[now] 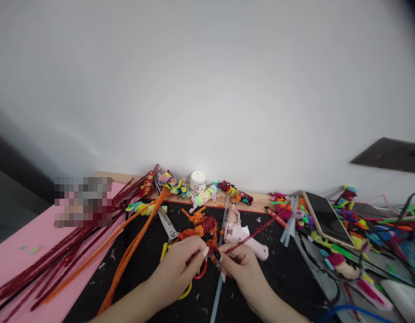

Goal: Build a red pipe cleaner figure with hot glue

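My left hand and my right hand meet over a black mat. Both pinch a small red and orange pipe-cleaner figure. From my right fingers a glittery red pipe cleaner runs up and to the right. A pink glue gun lies just behind my right hand. Scissors with yellow handles lie partly under my left hand. A clear glue stick runs down between my wrists.
Long red and orange pipe cleaners fan across a pink sheet at left. Small finished figures and a white jar line the wall. At right lie a phone and a heap of coloured scraps.
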`<move>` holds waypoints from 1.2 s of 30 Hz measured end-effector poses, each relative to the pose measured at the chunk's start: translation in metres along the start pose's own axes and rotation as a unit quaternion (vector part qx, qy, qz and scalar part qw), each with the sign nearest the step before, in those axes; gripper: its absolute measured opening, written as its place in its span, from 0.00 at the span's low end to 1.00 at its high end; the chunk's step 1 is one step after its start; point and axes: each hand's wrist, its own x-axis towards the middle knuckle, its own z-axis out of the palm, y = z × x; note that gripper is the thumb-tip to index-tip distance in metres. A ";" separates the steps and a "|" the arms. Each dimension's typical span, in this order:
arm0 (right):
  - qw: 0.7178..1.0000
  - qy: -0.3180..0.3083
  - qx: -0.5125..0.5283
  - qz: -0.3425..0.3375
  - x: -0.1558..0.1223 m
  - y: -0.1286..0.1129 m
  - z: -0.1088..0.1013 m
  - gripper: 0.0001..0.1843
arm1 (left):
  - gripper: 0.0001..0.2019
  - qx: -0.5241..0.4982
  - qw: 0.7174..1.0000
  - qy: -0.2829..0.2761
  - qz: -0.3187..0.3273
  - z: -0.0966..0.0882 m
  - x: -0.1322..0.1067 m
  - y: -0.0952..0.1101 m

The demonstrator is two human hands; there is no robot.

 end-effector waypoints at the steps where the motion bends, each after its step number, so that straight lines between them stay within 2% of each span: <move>1: 1.000 0.006 0.000 0.003 0.000 0.000 0.000 0.16 | 0.14 -0.012 1.000 0.006 -0.009 0.000 0.000 -0.001; 6: 1.000 0.012 -0.015 0.014 0.003 0.001 -0.002 0.16 | 0.16 -0.082 0.995 0.034 -0.055 0.000 0.000 -0.004; 9: 0.999 -0.003 -0.032 0.002 0.003 0.001 -0.002 0.16 | 0.10 -0.110 0.991 0.034 -0.068 0.001 0.001 -0.005; 11: 0.999 -0.021 -0.043 -0.006 0.002 0.001 -0.001 0.16 | 0.05 -0.117 0.990 0.033 -0.066 0.003 0.002 -0.005; 16: 0.995 -0.030 -0.095 -0.021 0.000 0.000 0.001 0.17 | 0.07 -0.097 0.994 0.022 -0.035 0.004 0.002 -0.006; 20: 0.992 -0.026 -0.126 -0.016 -0.001 0.001 0.002 0.15 | 0.06 -0.125 0.990 0.038 -0.059 0.006 0.002 -0.010; 26: 0.993 -0.065 -0.089 -0.032 -0.003 -0.004 -0.001 0.13 | 0.05 -0.223 0.970 0.040 -0.092 0.009 0.003 -0.014; 28: 0.995 -0.066 -0.076 -0.027 -0.003 -0.002 -0.002 0.16 | 0.05 -0.232 0.967 0.037 -0.095 0.010 0.003 -0.013; 32: 0.994 -0.030 -0.100 -0.035 -0.002 0.005 -0.004 0.20 | 0.05 -0.279 0.954 0.016 -0.106 0.013 0.002 -0.012; 36: 0.992 -0.010 -0.117 -0.040 -0.003 0.007 -0.005 0.21 | 0.13 -0.334 0.932 -0.027 -0.136 0.014 0.003 -0.011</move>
